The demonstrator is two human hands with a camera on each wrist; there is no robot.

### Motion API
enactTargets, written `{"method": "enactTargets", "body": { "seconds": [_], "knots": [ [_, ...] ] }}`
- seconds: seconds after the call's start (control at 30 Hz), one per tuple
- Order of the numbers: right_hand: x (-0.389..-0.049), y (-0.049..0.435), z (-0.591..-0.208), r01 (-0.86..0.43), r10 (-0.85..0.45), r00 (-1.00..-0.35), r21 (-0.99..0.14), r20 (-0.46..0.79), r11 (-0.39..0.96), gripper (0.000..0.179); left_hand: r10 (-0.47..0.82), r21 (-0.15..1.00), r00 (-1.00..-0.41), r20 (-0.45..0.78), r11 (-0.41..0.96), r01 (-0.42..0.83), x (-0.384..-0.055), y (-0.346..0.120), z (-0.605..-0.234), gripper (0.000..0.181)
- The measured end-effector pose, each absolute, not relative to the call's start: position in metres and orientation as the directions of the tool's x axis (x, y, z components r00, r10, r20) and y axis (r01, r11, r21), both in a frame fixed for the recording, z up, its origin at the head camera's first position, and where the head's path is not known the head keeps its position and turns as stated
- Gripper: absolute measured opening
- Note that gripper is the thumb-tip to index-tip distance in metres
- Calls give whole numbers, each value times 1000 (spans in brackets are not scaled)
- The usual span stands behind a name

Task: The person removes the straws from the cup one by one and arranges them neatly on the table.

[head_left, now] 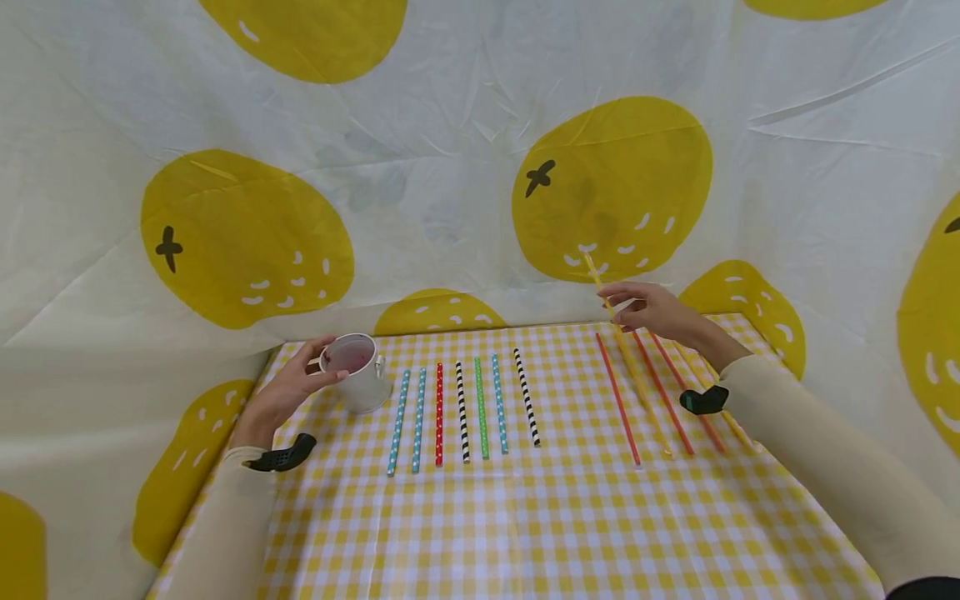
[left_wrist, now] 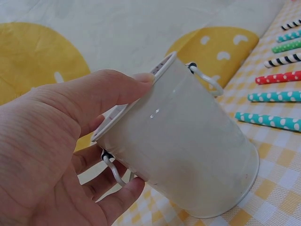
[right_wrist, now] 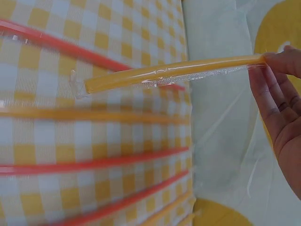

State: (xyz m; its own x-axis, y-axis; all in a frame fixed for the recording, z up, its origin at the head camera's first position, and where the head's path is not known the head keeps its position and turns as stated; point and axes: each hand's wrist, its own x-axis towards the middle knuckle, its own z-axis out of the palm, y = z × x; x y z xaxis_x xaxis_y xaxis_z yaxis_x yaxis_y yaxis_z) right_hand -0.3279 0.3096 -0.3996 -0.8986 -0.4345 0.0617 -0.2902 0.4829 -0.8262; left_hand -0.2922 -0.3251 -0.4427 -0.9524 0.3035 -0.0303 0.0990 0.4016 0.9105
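My left hand (head_left: 283,398) grips a small white pail (left_wrist: 188,136) at its rim. The thumb lies at the near edge and the other fingers are round the far side by a handle loop. The pail stands on the table, its inside stained reddish in the head view. Between thumb and fingertips, my right hand (head_left: 651,312) pinches one end of a yellow straw (right_wrist: 164,71) in a clear wrapper, held above the table's back right. Beneath it lie red wrapped straws (head_left: 618,400) and other yellow ones (right_wrist: 94,115).
Patterned paper straws lie side by side mid-table: teal dotted (head_left: 398,423), red dotted (head_left: 439,415), black-striped (head_left: 462,412) and green (head_left: 482,408). A yellow checked cloth (head_left: 450,533) covers the table. Behind it hangs a white sheet (head_left: 435,125) with yellow fruit prints.
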Motion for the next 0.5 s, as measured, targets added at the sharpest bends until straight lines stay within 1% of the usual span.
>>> {"method": "enactTargets", "body": {
  "seconds": [0.2,0.5],
  "knots": [
    [-325,342,-404,-282,-416,-907,-817,57,503,48,303,913,-952,-36,398,92,-290,-325,-441,80],
    [-319,379,-409,-299,-392,-917,-769,68,565,48,300,914,-953,-39,395,87,-289,-324,-439,80]
  ]
}}
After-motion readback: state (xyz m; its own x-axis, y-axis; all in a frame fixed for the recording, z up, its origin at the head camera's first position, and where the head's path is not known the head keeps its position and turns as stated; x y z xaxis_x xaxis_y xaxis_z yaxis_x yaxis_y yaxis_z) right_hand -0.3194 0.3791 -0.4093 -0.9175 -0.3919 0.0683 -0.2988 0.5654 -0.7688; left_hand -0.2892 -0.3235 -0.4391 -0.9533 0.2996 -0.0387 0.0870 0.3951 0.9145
